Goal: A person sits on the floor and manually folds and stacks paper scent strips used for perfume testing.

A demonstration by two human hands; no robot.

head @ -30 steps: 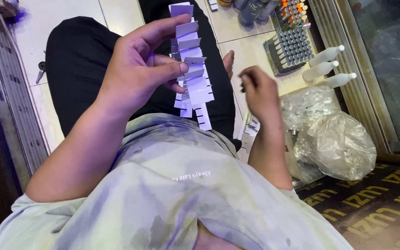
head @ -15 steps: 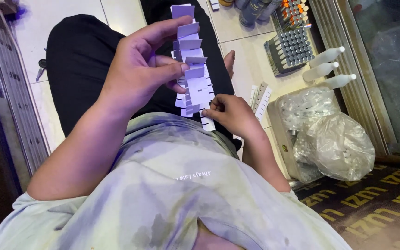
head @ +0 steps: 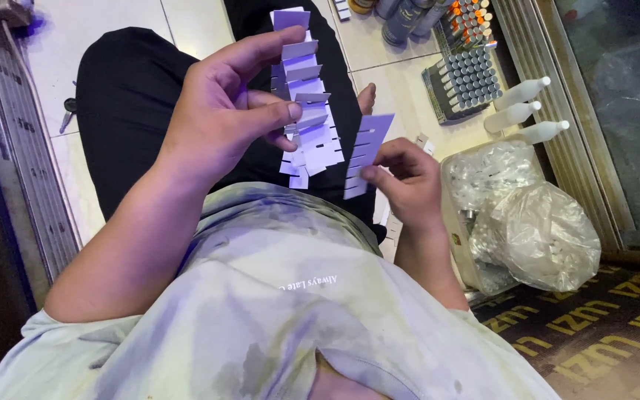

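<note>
Up near the middle of the view, the left hand (head: 220, 118) is closed on a bundle of white slotted card strips (head: 307, 96), thumb pressed across the front and fingers curled behind, so that the interleaved strips stand up in a long ladder over the person's black-trousered lap (head: 124, 96). Just beside it, the right hand (head: 409, 181) pinches the lower end of a single slotted card strip (head: 366, 152) between thumb and fingertips; that strip tilts upward and hangs close to the bundle without touching it. Below both hands lies the person's pale, stained shirt (head: 283, 296). To the right, on the tiled floor (head: 401, 89), a tray (head: 464, 81) holds rows of small grey-capped tubes, and some orange-tipped ones stand farther back. Three white plastic bottles (head: 516, 111) lie beside the tray along a metal door track (head: 557, 96). Near the right forearm, a clear plastic bag (head: 538, 237) full of small silvery pieces rests in a shallow box, at the edge of a dark patterned mat (head: 601, 326)
</note>
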